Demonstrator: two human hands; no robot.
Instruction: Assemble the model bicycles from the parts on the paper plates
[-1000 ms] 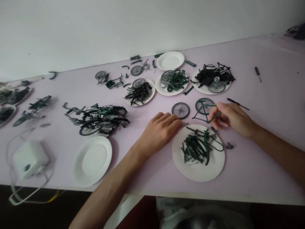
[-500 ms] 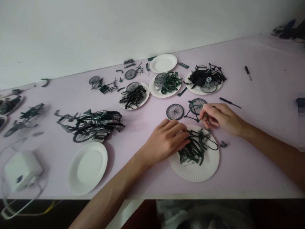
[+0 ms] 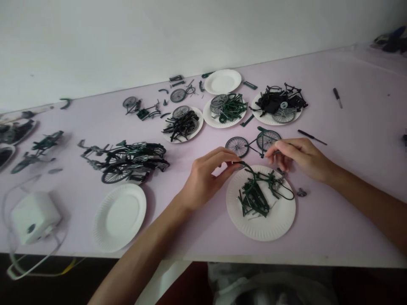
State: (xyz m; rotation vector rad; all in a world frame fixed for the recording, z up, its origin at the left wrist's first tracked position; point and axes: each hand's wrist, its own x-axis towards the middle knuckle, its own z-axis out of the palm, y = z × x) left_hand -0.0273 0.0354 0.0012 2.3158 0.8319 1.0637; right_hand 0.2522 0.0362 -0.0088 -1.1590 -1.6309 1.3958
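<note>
A slim, dark green curved part [image 3: 249, 168] is just right of the frame's centre, one end raised near the upper left rim of a white plate [image 3: 284, 222], the rest arching toward a pile of green parts [image 3: 257, 198]. The left hand [image 3: 203, 176] pinches that raised end between thumb and fingers. It looks light, smooth and fairly stiff, likely plastic and easy to snap if bent; a gentle hold near mid-curve would probably steady it better than one at the tip. Just above the plate, a thin green bicycle frame [image 3: 262, 146] lies between two spoked wheels [image 3: 237, 146], overlapping the right one. It too looks light, with slender tubes best held near a joint. The right hand [image 3: 302, 156] is beside it, fingers drawn together; what they grip, if anything, cannot be told. Right of the plate is a small grey part [image 3: 301, 192]; two screwdrivers [image 3: 305, 134] lie toward the upper right. Farther out on the pale tabletop [image 3: 349, 169], model bicycles [image 3: 135, 160] cluster left of centre, with a white plug box [image 3: 34, 216] at lower left.
</note>
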